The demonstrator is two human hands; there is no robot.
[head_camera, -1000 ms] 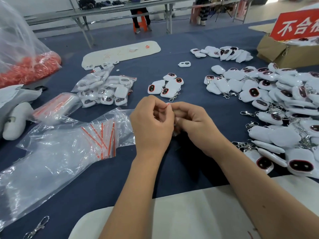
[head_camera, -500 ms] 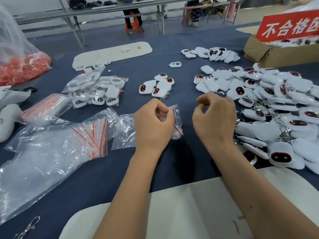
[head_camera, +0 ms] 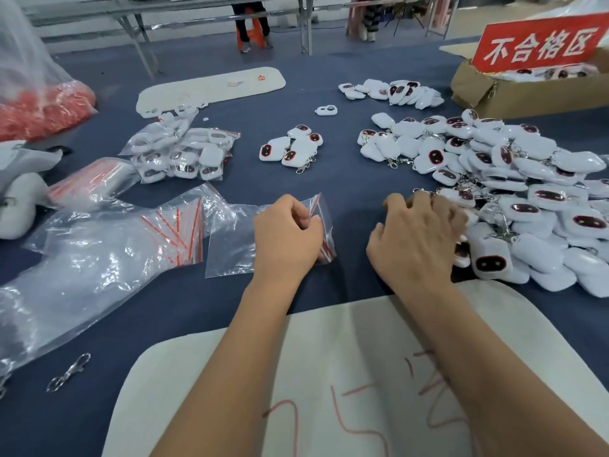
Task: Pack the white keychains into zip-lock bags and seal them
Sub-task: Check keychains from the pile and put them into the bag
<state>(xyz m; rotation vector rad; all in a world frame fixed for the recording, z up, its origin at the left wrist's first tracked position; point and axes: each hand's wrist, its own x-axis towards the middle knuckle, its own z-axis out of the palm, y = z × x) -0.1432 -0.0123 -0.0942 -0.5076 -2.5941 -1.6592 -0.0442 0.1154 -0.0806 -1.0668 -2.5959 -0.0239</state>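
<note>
My left hand (head_camera: pixel 286 237) pinches the red-striped mouth of an empty clear zip-lock bag (head_camera: pixel 230 245) lying on the blue cloth. My right hand (head_camera: pixel 418 239) reaches into the near edge of the big pile of white keychains (head_camera: pixel 514 192) on the right, fingers curled over them; whether it grips one is hidden. A small group of loose keychains (head_camera: pixel 290 146) lies in the middle. Bagged keychains (head_camera: pixel 184 153) are stacked at the left.
A large clear bag of spare zip-lock bags (head_camera: pixel 99 258) sprawls at the left. A cardboard box (head_camera: pixel 527 90) with a red sign stands at the back right. A white sheet with red writing (head_camera: pixel 346 374) lies under my forearms. A loose metal clasp (head_camera: pixel 67 372) sits near left.
My hands were together over the bag a second ago. The right hand has let go and moved right to the keychain pile, while the left keeps hold of the bag's mouth.
</note>
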